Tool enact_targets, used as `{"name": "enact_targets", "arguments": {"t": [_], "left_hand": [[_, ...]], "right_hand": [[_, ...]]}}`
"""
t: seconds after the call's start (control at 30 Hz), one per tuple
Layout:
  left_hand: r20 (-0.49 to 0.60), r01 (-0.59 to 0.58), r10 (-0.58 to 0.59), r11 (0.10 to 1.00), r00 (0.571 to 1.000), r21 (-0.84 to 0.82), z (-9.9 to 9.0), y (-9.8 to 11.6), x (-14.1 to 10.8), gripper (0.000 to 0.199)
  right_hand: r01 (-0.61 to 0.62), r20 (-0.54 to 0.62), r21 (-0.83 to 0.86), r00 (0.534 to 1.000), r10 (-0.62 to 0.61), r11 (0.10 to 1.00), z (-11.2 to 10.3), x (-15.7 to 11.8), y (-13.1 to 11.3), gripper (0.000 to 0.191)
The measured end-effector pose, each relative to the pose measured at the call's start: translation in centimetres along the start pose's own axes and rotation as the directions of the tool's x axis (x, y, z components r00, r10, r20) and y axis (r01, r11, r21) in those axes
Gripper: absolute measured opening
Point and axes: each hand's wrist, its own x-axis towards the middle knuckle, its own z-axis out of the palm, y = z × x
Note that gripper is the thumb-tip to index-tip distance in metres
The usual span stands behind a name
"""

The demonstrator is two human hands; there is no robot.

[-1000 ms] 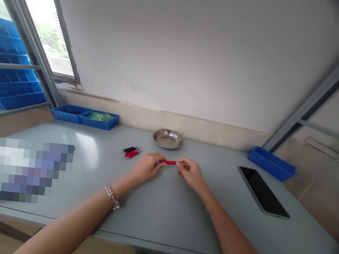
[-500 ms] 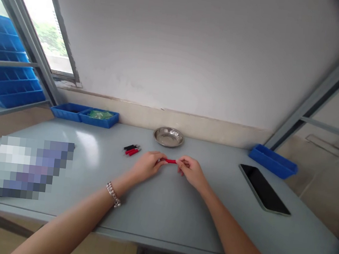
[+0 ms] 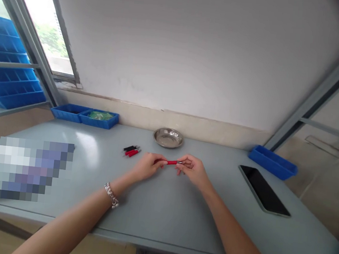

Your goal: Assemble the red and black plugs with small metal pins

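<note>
At far left of frame: stack of blue bins (image 3: 9,84), set on a rack shelf behind a grey metal post (image 3: 39,63). At upper left: window (image 3: 57,38), with greenery visible through glass. At lower left: item under a pixel mosaic (image 3: 33,173), lying on the grey table (image 3: 154,218); identity impossible to tell. At centre left, along the rear edge of table: two blue trays side by side, left one (image 3: 69,117) dark inside, right one (image 3: 97,123) containing green-and-clear packets (image 3: 100,115).

Left of centre: black pen (image 3: 130,148) and red pens (image 3: 132,153), lying in a loose group just beyond the left hand (image 3: 148,167). At left wrist: silver chain bracelet (image 3: 111,195). Left fingers: closed in a pinch, gripping the left end of the held red pen (image 3: 172,163).

At centre: held red pen, roughly level between both hands, silver part toward right. Behind it, near the wall (image 3: 189,56): round metal dish (image 3: 168,138), upright.

Right of centre: right hand (image 3: 193,173). Thumb and forefinger: nearly together, gripping the silver end; remaining fingers loosely curled, slightly apart.

At right: phone (image 3: 264,190), lying flat, screen dark. Behind phone: long blue bin (image 3: 270,165), beside the right-hand post (image 3: 315,96).
</note>
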Motion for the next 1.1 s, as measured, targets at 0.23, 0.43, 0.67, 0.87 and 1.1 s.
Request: {"name": "enact_targets", "arguments": {"t": [0.23,0.43,0.67,0.87,1.1], "left_hand": [[-0.01,-0.002,0.002,1.0,1.0,0.012,-0.1,0.1,0.1,0.028],[-0.031,0.041,-0.04,0.999,0.999,0.034,-0.6,0.5,0.1,0.029],[-0.116,0.059,-0.053,0.997,0.992,0.052,-0.6,0.4,0.0,0.027],[-0.116,0.043,-0.035,0.997,0.993,0.066,-0.6,0.5,0.0,0.027],[-0.16,0.035,-0.02,0.995,0.987,0.089,-0.4,0.3,0.0,0.028]], "right_hand": [[-0.049,-0.005,0.04,0.999,0.05,0.998,0.2,-0.2,-0.7,0.022],[-0.044,-0.143,0.008,0.989,0.045,0.999,-0.4,0.4,-0.3,0.02],[-0.144,-0.375,-0.408,0.927,-0.021,0.902,-2.7,0.9,0.9,0.005],[-0.234,-0.351,-0.662,0.936,-0.018,0.711,-3.3,0.8,1.4,0.004],[-0.199,-0.326,-0.69,0.944,-0.054,0.696,-3.1,0.9,2.0,0.009]]}}
